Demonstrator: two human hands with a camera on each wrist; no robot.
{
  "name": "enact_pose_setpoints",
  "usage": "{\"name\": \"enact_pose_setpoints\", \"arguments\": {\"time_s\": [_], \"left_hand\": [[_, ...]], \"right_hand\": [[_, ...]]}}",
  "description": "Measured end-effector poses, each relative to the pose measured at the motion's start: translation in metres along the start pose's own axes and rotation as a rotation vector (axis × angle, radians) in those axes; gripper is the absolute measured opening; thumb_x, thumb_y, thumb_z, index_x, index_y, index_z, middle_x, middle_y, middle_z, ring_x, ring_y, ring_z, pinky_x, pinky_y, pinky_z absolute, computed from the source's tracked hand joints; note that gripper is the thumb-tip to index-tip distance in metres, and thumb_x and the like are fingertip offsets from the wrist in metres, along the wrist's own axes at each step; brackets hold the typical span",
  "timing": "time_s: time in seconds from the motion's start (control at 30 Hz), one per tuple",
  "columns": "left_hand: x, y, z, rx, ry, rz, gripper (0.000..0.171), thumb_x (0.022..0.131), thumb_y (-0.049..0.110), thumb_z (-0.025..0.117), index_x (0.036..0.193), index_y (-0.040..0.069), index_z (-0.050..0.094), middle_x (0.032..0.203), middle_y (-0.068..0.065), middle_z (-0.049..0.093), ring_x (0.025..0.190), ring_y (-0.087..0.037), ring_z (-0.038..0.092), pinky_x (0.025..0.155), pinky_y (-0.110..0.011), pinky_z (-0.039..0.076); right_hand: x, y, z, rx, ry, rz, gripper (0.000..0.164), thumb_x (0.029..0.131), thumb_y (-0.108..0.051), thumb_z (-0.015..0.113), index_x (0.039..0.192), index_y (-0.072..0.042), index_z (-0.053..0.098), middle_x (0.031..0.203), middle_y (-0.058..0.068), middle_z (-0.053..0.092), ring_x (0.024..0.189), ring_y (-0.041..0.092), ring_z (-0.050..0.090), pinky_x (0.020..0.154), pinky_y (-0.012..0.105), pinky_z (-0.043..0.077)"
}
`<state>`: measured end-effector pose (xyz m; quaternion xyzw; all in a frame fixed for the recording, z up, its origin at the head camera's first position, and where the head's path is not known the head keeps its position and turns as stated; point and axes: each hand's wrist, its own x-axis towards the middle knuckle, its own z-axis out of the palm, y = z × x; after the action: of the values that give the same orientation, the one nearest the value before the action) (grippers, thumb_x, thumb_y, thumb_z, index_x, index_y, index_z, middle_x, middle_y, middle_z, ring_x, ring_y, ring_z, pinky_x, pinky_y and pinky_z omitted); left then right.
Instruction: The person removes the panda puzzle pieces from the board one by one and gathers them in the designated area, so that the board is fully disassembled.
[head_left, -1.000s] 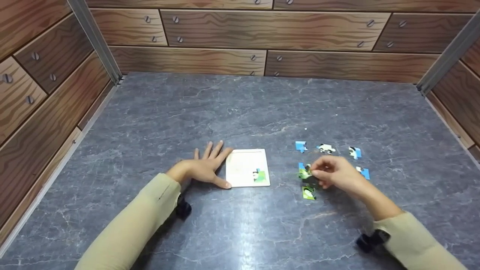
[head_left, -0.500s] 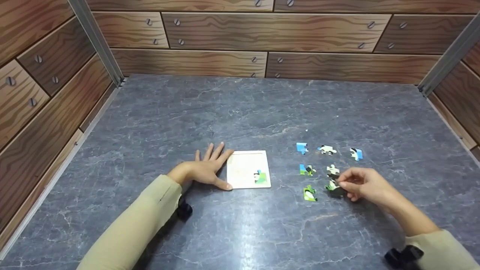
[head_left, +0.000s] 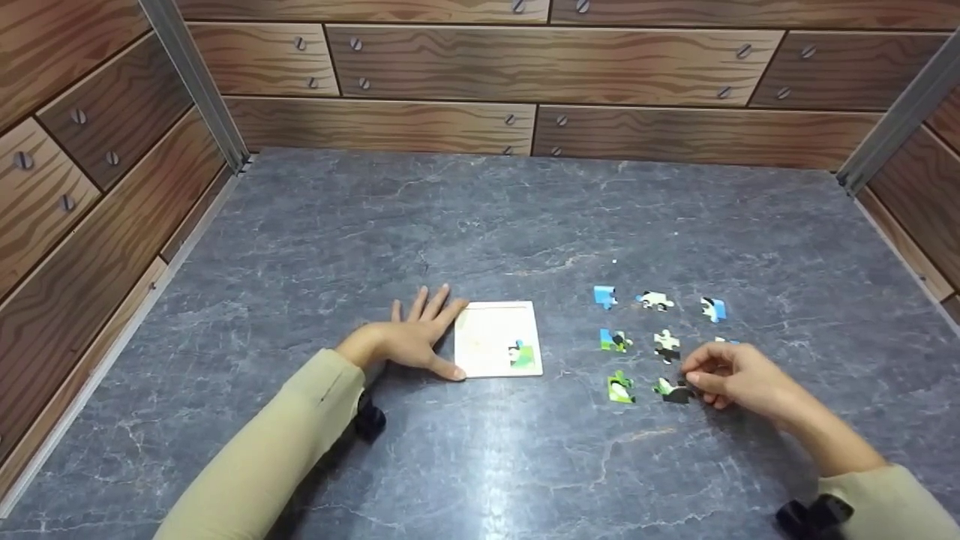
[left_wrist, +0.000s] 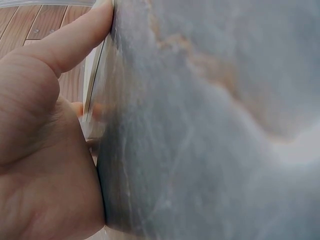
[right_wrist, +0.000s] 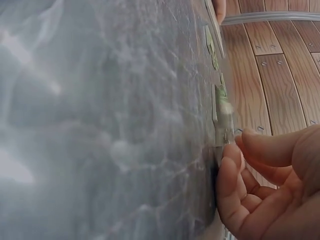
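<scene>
My left hand (head_left: 409,341) lies with fingers spread beside a pale square puzzle tray (head_left: 487,341); its thumb touches the tray's lower left corner. One green-and-white puzzle piece (head_left: 521,355) sits in the tray's lower right corner. To the right, my right hand (head_left: 739,375) hovers low with loosely bent fingers, thumb and fingertips at the right edge of a green, white and black puzzle piece (head_left: 673,390) lying flat. In the right wrist view nothing shows between the fingertips, and that puzzle piece (right_wrist: 220,112) lies just beyond them.
Several other panda puzzle pieces lie in rows: a blue one (head_left: 604,296), a white one (head_left: 655,301), a blue-and-white one (head_left: 713,308), a green one (head_left: 620,387). One piece (head_left: 726,340) is partly hidden behind the right hand. Wood-patterned walls (head_left: 435,64) border the grey tabletop.
My right hand has moved right and set down pieces: a white-and-black one in the middle row, then the green, white and black one below it. The left hand stays put.
</scene>
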<state>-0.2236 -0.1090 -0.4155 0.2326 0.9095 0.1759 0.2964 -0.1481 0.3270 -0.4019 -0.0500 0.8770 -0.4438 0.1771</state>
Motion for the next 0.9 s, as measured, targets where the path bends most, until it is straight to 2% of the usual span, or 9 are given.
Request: {"name": "enact_pose_setpoints", "arguments": {"time_s": [0.13,0.37,0.57,0.9], "left_hand": [[0.000,0.000,-0.001,0.005,0.001,0.001,0.112,0.071,0.066,0.064,0.148,0.035,-0.010,0.150,-0.001,-0.027,0.133,-0.026,-0.030,0.101,-0.059,-0.017],[-0.002,0.000,-0.001,0.007,0.012,0.009,0.110,0.072,0.065,0.064,0.149,0.034,-0.008,0.151,-0.003,-0.026,0.133,-0.027,-0.029,0.101,-0.060,-0.016],[-0.001,0.001,-0.001,-0.008,-0.001,0.005,0.110,0.073,0.064,0.064,0.148,0.034,-0.009,0.151,-0.002,-0.027,0.133,-0.026,-0.030,0.101,-0.059,-0.018],[0.000,0.001,0.000,-0.005,-0.001,-0.003,0.110,0.072,0.065,0.064,0.149,0.033,-0.009,0.151,-0.002,-0.027,0.133,-0.026,-0.030,0.101,-0.059,-0.017]], "right_hand": [[0.000,-0.003,-0.001,-0.016,0.022,-0.006,0.024,0.088,-0.008,0.061,0.105,0.008,0.058,0.084,0.010,0.061,0.067,0.016,0.057,0.058,0.029,0.051],[0.005,-0.013,0.004,0.018,0.039,-0.048,0.025,0.088,-0.008,0.062,0.105,0.009,0.058,0.085,0.013,0.061,0.067,0.017,0.057,0.059,0.029,0.052],[0.011,-0.022,0.015,0.043,0.024,-0.086,0.025,0.087,-0.009,0.063,0.105,0.008,0.058,0.087,0.015,0.062,0.066,0.017,0.057,0.059,0.029,0.051],[0.024,-0.040,0.033,0.090,-0.024,-0.092,0.022,0.088,-0.009,0.063,0.103,0.007,0.059,0.082,0.015,0.061,0.064,0.017,0.056,0.055,0.028,0.049]]}}
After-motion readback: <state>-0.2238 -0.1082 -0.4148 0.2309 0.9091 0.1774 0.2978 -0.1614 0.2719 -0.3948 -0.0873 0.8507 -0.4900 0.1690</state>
